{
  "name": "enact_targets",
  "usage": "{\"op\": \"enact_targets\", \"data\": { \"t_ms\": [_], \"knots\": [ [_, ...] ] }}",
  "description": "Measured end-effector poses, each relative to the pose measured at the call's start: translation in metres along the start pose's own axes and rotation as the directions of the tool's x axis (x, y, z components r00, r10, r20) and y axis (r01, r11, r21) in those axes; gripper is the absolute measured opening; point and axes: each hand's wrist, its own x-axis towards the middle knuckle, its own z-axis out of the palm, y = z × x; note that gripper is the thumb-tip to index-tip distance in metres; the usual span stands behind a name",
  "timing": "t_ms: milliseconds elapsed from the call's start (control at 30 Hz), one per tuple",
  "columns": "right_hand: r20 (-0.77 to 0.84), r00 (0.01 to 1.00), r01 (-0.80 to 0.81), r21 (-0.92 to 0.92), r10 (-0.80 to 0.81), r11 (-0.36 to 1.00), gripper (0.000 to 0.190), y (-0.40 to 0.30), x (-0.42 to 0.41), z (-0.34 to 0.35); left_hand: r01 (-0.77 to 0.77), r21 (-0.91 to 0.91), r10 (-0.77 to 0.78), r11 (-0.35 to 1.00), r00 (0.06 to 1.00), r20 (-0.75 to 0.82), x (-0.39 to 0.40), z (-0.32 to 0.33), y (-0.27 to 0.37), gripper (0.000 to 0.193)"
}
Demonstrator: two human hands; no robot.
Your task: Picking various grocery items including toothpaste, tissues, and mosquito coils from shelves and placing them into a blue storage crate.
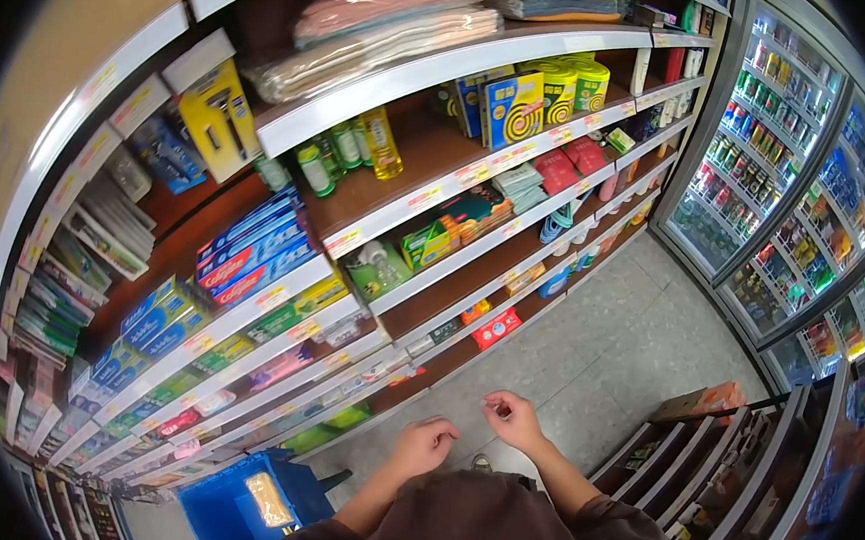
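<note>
Both of my hands are raised in front of my body, above the tiled floor and apart from each other. My left hand [426,444] has its fingers curled, and no item shows in it. The fingers of my right hand [510,420] are bent round with the thumb near them; whether something small is between them cannot be told. Beyond my hands stands a store shelf with a red packet [496,329] on its lowest level. Higher up are mosquito coil boxes [513,110], an upright bottle of yellow liquid [382,144] and stacked Colgate toothpaste boxes [257,250].
A blue bin [224,511] with a wrapped packet [269,499] inside stands at the lower left. Glass-door drink coolers [765,143] stand at the upper right. Another shelf unit [743,502] runs along the lower right. Folded textiles in clear plastic [389,26] lie on the top shelf.
</note>
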Motion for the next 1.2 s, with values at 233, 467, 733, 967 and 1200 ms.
{"op": "enact_targets", "data": {
  "t_ms": [233, 467, 733, 967, 1200],
  "knots": [
    [-0.096, 0.991, -0.092, 0.04, 0.095, 0.995, 0.016, 0.018, 0.042, -0.026, -0.054, -0.057, 0.058, 0.997, 0.996, 0.068, 0.061, 0.013, -0.011, 0.015],
    [-0.184, 0.982, -0.044, 0.022, 0.047, 0.999, 0.014, 0.005, 0.098, -0.042, -0.151, -0.075, 0.158, 0.986, 0.983, 0.098, 0.142, -0.006, -0.023, 0.013],
    [-0.382, 0.924, -0.019, -0.082, -0.014, 0.996, 0.021, -0.017, 0.197, -0.078, -0.224, -0.121, 0.218, 0.967, 0.974, -0.062, 0.212, -0.063, 0.01, 0.015],
    [-0.459, 0.878, 0.109, -0.084, -0.135, 0.991, 0.035, -0.037, 0.278, -0.103, -0.386, 0.287, 0.475, 0.877, 0.788, -0.391, 0.251, -0.101, 0.045, 0.023],
    [-0.499, 0.758, 0.404, -0.144, -0.419, 0.903, 0.046, -0.082, 0.357, -0.154, -0.289, 0.458, 0.512, 0.841, 0.702, -0.496, 0.314, -0.123, 0.093, 0.031]
  ]
}}
